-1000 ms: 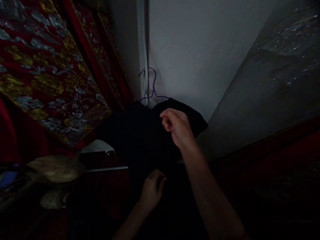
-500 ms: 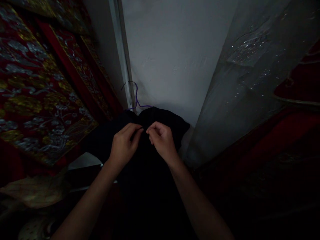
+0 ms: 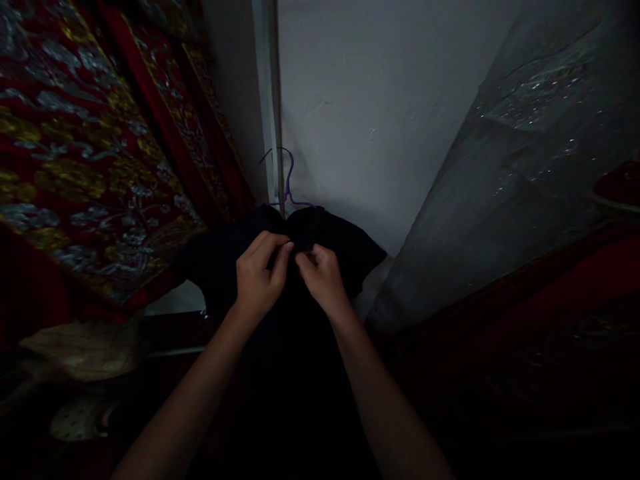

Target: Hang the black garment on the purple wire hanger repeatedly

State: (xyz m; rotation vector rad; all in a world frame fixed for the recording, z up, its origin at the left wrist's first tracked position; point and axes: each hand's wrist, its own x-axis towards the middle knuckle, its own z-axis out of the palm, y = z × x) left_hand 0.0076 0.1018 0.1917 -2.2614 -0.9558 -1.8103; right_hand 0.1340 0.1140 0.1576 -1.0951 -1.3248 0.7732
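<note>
A black short-sleeved garment [image 3: 345, 240] hangs on a thin purple hanger [image 3: 289, 180], whose hook curves up in front of the wall. Over the upper front of the garment, my left hand [image 3: 261, 270] pinches the dark cloth between thumb and fingers. Close beside it on the right, my right hand [image 3: 321, 275] is closed in a pinch on the same cloth. The fingertips of both hands are a small gap apart. It is too dark to make out buttons or any other small fastening between them.
Red cloth with gold and silver embroidery [image 3: 100, 153] hangs at the left. A clear plastic cover [image 3: 465, 180] and red fabric [image 3: 575, 287] are at the right. A pale wall [image 3: 370, 87] stands behind, and a light shoe with holes [image 3: 77, 420] lies low at the left.
The view has shifted, so the surroundings sit further right. My right hand's fingers have closed in lower on the cloth; my left hand stays pinched at the garment's front.
</note>
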